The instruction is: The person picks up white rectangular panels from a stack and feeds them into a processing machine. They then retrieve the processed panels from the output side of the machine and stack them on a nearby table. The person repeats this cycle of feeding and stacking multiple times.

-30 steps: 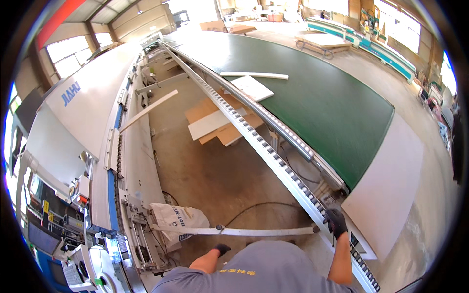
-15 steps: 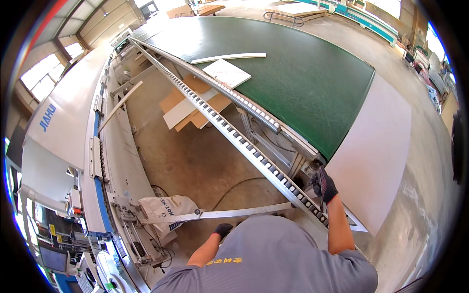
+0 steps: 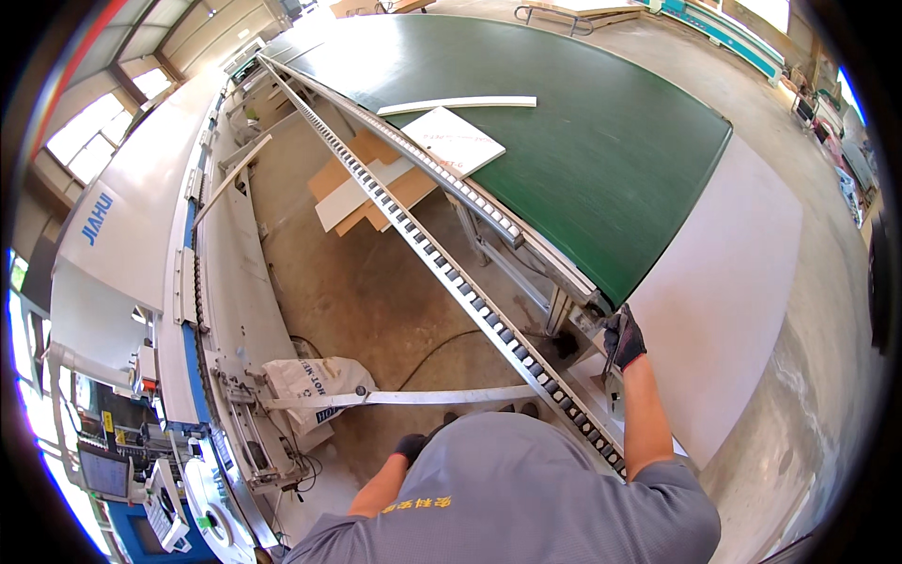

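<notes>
My right hand (image 3: 625, 339), in a dark glove, is at the near corner of the green conveyor belt (image 3: 601, 202), beside its end roller. Its fingers are curled in, and whatever they hold or press is too small and dark to make out. Low at my left side, close to my grey shirt, is my left hand (image 3: 412, 447) in a dark glove; its fingers are mostly hidden. On the belt lie a square white board (image 3: 457, 141) and, just beyond it, a narrow white strip (image 3: 458, 105).
A roller rail (image 3: 442, 265) runs diagonally before me, with a flat metal bar (image 3: 451, 398) crossing near my waist. On the left stands a long white machine (image 3: 141, 207). A white sack (image 3: 319, 387) and stacked panels (image 3: 371, 193) rest on the floor; a pale sheet (image 3: 728, 301) lies right of the belt.
The white board and strip have slid along the belt toward its near right end. My right hand stays at the belt corner, and the whole view has shifted slightly.
</notes>
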Demonstrator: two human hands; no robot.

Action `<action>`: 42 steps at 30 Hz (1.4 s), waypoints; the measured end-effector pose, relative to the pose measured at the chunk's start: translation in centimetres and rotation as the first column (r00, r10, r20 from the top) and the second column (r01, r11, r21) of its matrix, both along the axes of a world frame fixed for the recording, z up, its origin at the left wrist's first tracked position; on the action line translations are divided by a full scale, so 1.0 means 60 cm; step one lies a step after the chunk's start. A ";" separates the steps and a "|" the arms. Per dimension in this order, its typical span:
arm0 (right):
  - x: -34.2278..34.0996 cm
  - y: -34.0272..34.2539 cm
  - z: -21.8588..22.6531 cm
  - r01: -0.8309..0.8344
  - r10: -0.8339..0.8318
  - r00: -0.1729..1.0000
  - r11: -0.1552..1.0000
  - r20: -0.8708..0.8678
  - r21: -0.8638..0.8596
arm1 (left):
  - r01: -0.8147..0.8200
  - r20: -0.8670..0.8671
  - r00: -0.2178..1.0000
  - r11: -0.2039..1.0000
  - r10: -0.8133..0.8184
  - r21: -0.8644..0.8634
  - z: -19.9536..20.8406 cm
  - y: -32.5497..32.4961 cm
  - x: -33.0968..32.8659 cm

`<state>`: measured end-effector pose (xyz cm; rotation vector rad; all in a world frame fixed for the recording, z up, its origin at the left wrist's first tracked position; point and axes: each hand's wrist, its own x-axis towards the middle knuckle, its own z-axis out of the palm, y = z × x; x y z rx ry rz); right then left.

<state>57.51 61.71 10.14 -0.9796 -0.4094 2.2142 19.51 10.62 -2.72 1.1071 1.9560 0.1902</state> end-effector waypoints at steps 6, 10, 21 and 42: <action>0.000 0.018 -0.030 0.052 -0.047 0.997 0.996 0.067 -0.069 | 0.303 -0.160 0.941 0.953 -0.298 0.002 0.033 0.011 0.020; 0.013 0.026 -0.070 0.067 -0.058 0.995 0.992 0.086 -0.106 | 0.258 -0.132 0.959 0.965 -0.249 0.049 0.071 0.035 0.038; 0.037 0.027 -0.089 0.082 -0.061 0.980 0.991 0.188 -0.107 | -0.014 0.059 0.998 0.993 0.007 0.118 -0.008 0.016 0.026; 0.063 0.097 -0.108 0.178 -0.113 0.936 0.969 0.333 -0.171 | -0.301 -0.073 0.877 0.662 0.475 0.686 0.337 0.390 -0.047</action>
